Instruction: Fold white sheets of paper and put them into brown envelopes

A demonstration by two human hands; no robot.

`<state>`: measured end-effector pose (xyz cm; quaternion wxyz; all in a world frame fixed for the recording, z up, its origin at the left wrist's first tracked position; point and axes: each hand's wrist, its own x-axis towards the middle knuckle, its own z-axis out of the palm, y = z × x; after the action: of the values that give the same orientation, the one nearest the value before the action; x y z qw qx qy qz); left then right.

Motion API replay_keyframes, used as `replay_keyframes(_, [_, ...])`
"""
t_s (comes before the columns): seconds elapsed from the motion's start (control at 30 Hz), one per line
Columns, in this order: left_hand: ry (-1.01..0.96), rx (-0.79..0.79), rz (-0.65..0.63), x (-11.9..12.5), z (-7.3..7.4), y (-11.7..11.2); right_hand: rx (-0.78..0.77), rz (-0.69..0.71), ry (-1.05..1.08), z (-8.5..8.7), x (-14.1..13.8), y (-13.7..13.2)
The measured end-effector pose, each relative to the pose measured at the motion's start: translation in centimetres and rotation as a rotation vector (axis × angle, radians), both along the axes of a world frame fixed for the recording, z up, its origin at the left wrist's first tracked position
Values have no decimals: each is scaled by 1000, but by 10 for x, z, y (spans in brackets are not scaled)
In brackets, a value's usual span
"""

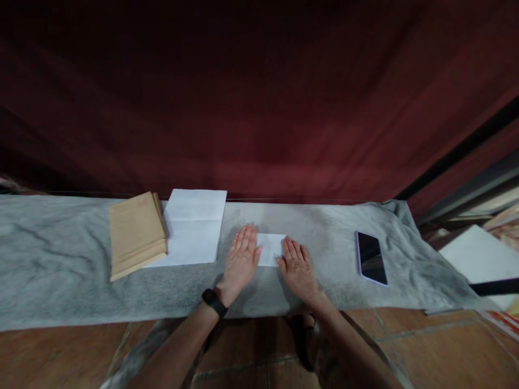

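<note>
A small folded white paper point(270, 249) lies flat on the grey cloth in front of me. My left hand point(241, 258) rests flat over its left end, fingers stretched out and pointing away from me. Over the right end lies my right hand point(298, 268), also flat with its fingers extended. Both ends of the paper are hidden under the hands. To the left of my left hand is a stack of white sheets point(195, 232) with a crease across the top one. Brown envelopes point(138, 229) are piled partly over the sheets' left edge.
The grey cloth point(60, 259) covers a long narrow surface. On its right side lies a phone point(371, 258) with a purple edge. A dark red curtain point(259, 119) hangs behind. Tiled floor point(438, 340) shows below, and a white box-like object point(478, 254) stands at far right.
</note>
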<state>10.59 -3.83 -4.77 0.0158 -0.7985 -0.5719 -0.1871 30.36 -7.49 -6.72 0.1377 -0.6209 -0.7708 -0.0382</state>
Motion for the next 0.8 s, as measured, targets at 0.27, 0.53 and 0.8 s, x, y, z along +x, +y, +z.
replay_keyframes(0.27, [90, -154, -283, 14, -7, -13, 20, 4, 33, -8, 3, 1])
replay_keyframes(0.53, [123, -175, -222, -4, -10, -7, 38, 5, 52, -10, 10, 5])
replay_keyframes(0.8, [129, -139, -190, -4, -13, -9, 33, -89, 138, -1, 11, 14])
